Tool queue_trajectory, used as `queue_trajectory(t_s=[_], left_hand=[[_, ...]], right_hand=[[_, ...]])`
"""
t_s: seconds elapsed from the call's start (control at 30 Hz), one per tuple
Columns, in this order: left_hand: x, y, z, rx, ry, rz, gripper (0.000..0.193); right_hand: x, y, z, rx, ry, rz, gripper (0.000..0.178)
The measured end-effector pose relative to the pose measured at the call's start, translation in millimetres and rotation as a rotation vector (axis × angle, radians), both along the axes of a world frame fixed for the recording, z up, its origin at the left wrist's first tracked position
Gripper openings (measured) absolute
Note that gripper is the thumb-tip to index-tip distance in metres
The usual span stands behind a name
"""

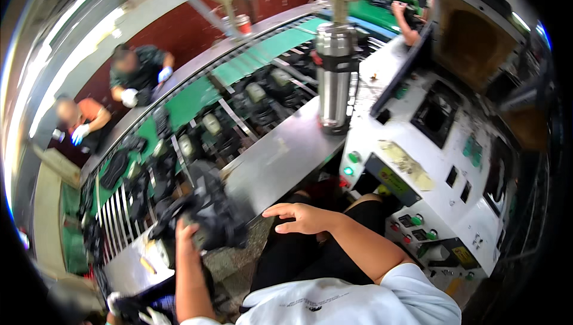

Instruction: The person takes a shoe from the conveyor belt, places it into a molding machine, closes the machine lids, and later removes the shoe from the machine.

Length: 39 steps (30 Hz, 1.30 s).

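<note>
Bundle of blurred, bulky black material [216,208] hangs between seven and eight o'clock, its near edge pinched by the bare left hand [186,230], thumb showing, other fingers mostly hidden. At six o'clock the bare right hand [303,218] is spread, fingers loosely apart. Flat grey metal ledge [271,155] lies between them and the green conveyor belt [188,105] at ten; a cylindrical steel flask [332,95] stands at one.
</note>
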<state>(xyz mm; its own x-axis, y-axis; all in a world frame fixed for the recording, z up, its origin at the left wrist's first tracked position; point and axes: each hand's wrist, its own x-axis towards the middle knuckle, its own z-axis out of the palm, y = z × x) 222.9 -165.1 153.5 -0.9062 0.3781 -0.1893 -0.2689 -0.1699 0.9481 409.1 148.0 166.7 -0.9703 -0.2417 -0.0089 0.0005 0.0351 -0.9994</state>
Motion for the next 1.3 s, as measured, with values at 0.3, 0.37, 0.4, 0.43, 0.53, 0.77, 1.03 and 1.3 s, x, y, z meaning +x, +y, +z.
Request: queue_trajectory(t_s=[0.3, 0.37, 0.4, 0.43, 0.53, 0.77, 1.03, 1.3], left_hand=[[-78.0, -32.0, -55.4, -0.623, 0.164, 0.146, 0.087], [-73.3, -16.9, -44.7, -0.818, 0.227, 0.178, 0.076], [-59.0, -5.9, -29.6, -1.001, 0.249, 0.189, 0.069], [-51.8, -0.2, -19.1, -1.001, 0.225, 0.177, 0.075], [-46.3, 10.2, -2.6, -1.038, 0.149, 0.158, 0.089], [-67.7, 3.6, -14.4, -1.031, 0.191, 0.106, 0.090], [-60.6, 4.4, -7.9, -1.021, 0.182, 0.127, 0.087], [-69.4, 1.0, -36.4, -0.669, 0.168, 0.208, 0.081]], right_hand=[[100.2, 237.6, -0.2, 0.340, 0.023, -1.223, 0.018], [133.6, 306.7, 8.3, 0.537, 0.110, -1.535, 0.018], [149.7, 337.7, 13.5, 0.598, 0.098, -1.674, 0.021], [158.3, 362.6, 20.6, 0.896, 0.091, -1.828, 0.024], [195.8, 443.2, 17.1, 1.348, -0.202, -1.999, 0.036], [230.7, 502.2, -12.2, 1.156, -0.815, -2.053, 0.039], [217.0, 492.9, -28.9, 1.194, -0.705, -2.100, 0.032], [188.3, 446.1, -23.2, 1.447, -0.115, -1.981, 0.038]])
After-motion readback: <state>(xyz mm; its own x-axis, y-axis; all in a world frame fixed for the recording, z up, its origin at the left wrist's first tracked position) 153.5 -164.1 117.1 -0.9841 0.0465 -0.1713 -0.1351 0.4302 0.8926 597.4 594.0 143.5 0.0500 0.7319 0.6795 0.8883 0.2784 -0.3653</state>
